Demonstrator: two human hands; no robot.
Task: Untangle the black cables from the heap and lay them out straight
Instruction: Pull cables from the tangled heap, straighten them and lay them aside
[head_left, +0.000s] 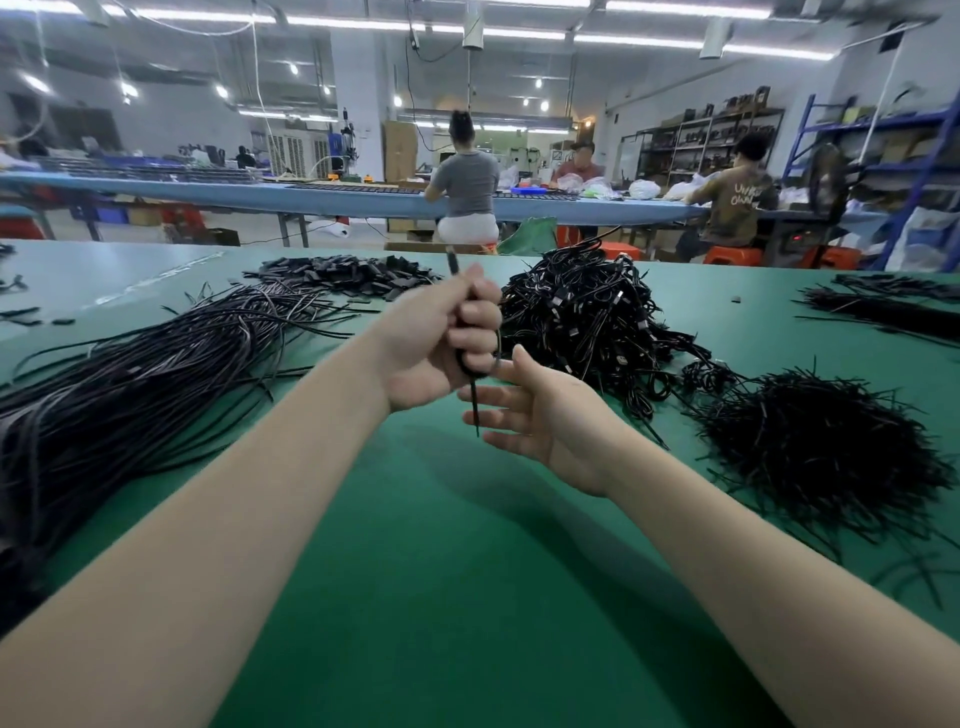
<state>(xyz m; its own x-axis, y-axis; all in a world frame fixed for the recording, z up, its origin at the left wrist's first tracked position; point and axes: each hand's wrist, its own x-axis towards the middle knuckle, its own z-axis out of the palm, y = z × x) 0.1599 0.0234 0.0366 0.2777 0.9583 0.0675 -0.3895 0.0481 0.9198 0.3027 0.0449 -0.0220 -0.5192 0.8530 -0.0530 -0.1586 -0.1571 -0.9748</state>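
My left hand (436, 343) is raised above the green table (415, 545) and grips a black cable (474, 400); one end sticks up past my fingers, the other hangs down below the fist. My right hand (540, 410) is just below and to the right, palm up, fingers spread and relaxed, with the cable's hanging end crossing in front of its fingers. The tangled heap of black cables (587, 317) lies right behind both hands. A long bundle of straightened black cables (156, 374) lies on the left of the table.
A bristly pile of short black ties (821, 452) sits at the right. Small flat black pieces (343, 275) are heaped at the back, and more black strands (883, 306) lie far right. Several people sit at a blue bench (311, 195) behind.
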